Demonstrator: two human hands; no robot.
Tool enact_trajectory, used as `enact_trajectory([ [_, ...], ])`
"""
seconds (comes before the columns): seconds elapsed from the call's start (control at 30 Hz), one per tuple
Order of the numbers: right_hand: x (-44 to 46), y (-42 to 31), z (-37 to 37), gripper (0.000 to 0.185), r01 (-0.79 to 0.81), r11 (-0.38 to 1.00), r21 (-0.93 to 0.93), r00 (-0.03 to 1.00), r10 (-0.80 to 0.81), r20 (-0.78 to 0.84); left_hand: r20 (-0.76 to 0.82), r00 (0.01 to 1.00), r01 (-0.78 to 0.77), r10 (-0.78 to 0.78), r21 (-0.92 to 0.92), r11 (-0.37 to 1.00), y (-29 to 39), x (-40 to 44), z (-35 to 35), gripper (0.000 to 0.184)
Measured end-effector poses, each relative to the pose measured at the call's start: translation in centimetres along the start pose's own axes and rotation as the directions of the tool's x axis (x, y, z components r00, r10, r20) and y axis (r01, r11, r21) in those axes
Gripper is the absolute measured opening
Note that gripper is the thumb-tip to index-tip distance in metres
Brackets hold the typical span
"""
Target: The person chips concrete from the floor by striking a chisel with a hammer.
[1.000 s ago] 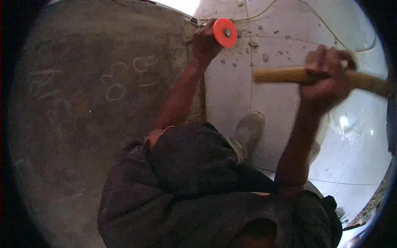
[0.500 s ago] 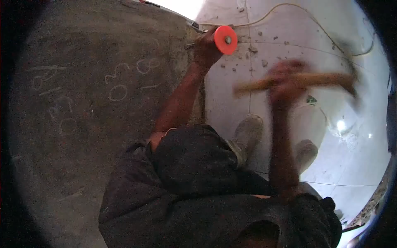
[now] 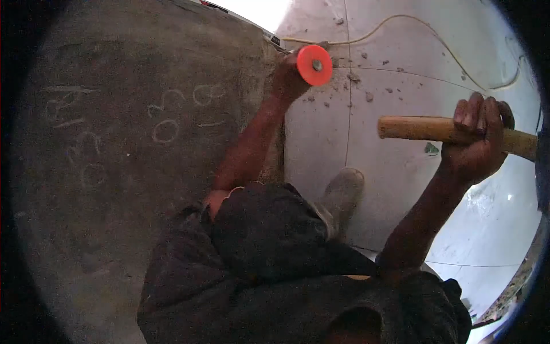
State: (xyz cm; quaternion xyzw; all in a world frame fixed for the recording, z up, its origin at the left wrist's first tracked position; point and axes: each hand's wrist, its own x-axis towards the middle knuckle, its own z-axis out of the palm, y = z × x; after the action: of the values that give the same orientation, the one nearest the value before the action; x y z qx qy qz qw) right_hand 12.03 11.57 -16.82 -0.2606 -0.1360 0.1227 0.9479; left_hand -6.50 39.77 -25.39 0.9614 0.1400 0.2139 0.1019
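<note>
My left hand is closed around a chisel with a round orange guard, at the edge of the grey concrete wall. The chisel's metal end shows in the middle of the guard. Most of its shaft is hidden behind the guard and my fingers. Out to the right, my right hand grips the wooden handle of a hammer. The handle's free end points left, and the hammer head lies mostly in the dark at the right edge of the view.
Chalk digits mark the concrete. Bits of rubble lie scattered over the pale floor below the chisel. A thin cream cable curves across the floor. A green scrap lies near my right wrist, and my shoe stands on the floor.
My right hand has swung the hammer out to the right, away from the chisel, and is no longer blurred. My left hand and the chisel stay almost in place.
</note>
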Motion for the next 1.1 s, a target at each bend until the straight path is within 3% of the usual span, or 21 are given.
enact_trajectory([
  [0.07,0.0,0.1,-0.7,0.006,-0.014,0.994,-0.107,0.997,0.006,-0.077,0.005,0.991,-0.133,0.133,0.026,0.991,1.8,0.7,0.2,0.029],
  [0.2,0.0,0.2,-1.7,0.023,-0.117,0.939,-0.324,0.973,0.043,-0.227,0.078,0.986,-0.151,0.145,0.078,0.985,3.0,3.1,0.8,0.030],
  [0.33,-0.5,0.3,-1.4,0.023,-0.155,0.910,-0.385,0.967,0.060,-0.249,0.005,0.985,-0.174,0.175,0.120,0.977,2.0,5.6,1.4,0.035],
  [0.4,-0.5,0.3,-2.3,0.022,-0.127,0.974,-0.187,0.992,0.124,-0.029,0.014,0.989,-0.149,0.148,0.141,0.979,1.6,5.5,1.4,0.036],
  [0.43,-0.3,0.4,-2.7,0.022,-0.131,0.973,-0.189,0.991,0.126,-0.036,0.017,0.990,-0.140,0.139,0.184,0.973,1.4,5.5,1.4,0.037],
  [0.5,0.0,0.6,-3.6,0.017,-0.230,0.972,0.052,0.951,0.214,0.222,0.023,0.991,-0.135,0.134,0.230,0.964,1.2,5.6,1.6,0.038],
  [0.53,-0.3,1.5,-4.2,0.017,-0.233,0.971,0.055,0.952,0.216,0.217,0.017,0.992,-0.127,0.127,0.238,0.963,1.2,5.5,1.7,0.037],
  [0.57,-1.1,3.4,-5.1,0.015,-0.416,0.829,0.374,0.909,0.370,0.193,0.012,0.993,-0.118,0.119,0.245,0.962,1.4,5.5,1.7,0.036],
  [0.63,-4.4,8.0,-5.6,0.012,-0.510,0.690,0.514,0.802,0.598,-0.006,0.016,0.993,-0.115,0.115,0.262,0.958,1.2,5.8,1.7,0.034],
  [0.67,-5.8,9.8,-4.4,0.012,-0.668,0.730,0.143,0.725,0.682,-0.094,0.009,0.993,-0.112,0.114,0.270,0.956,0.9,5.8,2.1,0.033],
  [0.7,-7.3,11.6,-3.1,0.012,-0.772,0.595,-0.226,0.633,0.753,-0.180,0.008,0.993,-0.117,0.119,0.264,0.958,1.1,5.8,1.8,0.033],
  [0.73,-7.7,12.2,-2.7,0.017,-0.675,0.189,-0.713,0.478,0.849,-0.227,0.011,0.993,-0.115,0.115,0.198,0.973,0.9,5.7,1.4,0.031],
  [0.77,-8.8,12.7,-3.4,0.020,-0.777,0.335,-0.532,0.493,0.850,-0.184,0.018,0.993,-0.115,0.113,0.130,0.985,0.7,5.8,1.8,0.030],
  [0.8,-7.9,11.7,-2.7,0.020,-0.775,0.347,-0.527,0.505,0.842,-0.188,0.019,0.991,-0.131,0.130,0.127,0.983,0.5,6.3,2.4,0.030],
  [0.87,-6.6,8.9,-1.3,0.020,-0.747,0.282,-0.602,0.578,0.724,-0.377,-0.011,0.985,-0.164,0.170,0.201,0.966,-0.3,5.0,3.1,0.029],
  [0.9,-5.8,8.2,-2.6,0.021,-0.696,0.491,-0.525,0.661,0.723,-0.200,0.003,0.990,-0.139,0.142,0.203,0.969,-0.2,4.3,2.9,0.029],
  [0.93,-4.1,7.0,-1.7,0.020,-0.628,0.546,-0.554,0.732,0.656,-0.183,0.002,0.991,-0.128,0.131,0.214,0.968,0.1,4.6,2.6,0.029],
  [0.97,-3.2,7.0,-1.6,0.018,-0.569,0.778,-0.267,0.821,0.557,-0.127,-0.007,0.991,-0.132,0.137,0.227,0.965,0.1,5.3,2.4,0.029],
  [1.0,-2.3,6.7,-0.9,0.018,-0.443,0.892,-0.095,0.896,0.443,-0.025,-0.011,0.990,-0.133,0.139,0.236,0.963,0.0,5.5,2.5,0.029],
  [1.07,-2.7,9.9,-0.3,0.010,-0.315,0.942,0.113,0.914,0.333,-0.231,0.017,0.999,-0.041,0.038,0.258,0.965,0.3,5.8,2.4,0.029],
  [1.1,-6.3,16.1,-4.1,0.011,-0.160,0.950,-0.269,0.985,0.137,-0.103,0.011,0.999,-0.052,0.051,0.269,0.962,0.8,5.9,2.0,0.029],
])
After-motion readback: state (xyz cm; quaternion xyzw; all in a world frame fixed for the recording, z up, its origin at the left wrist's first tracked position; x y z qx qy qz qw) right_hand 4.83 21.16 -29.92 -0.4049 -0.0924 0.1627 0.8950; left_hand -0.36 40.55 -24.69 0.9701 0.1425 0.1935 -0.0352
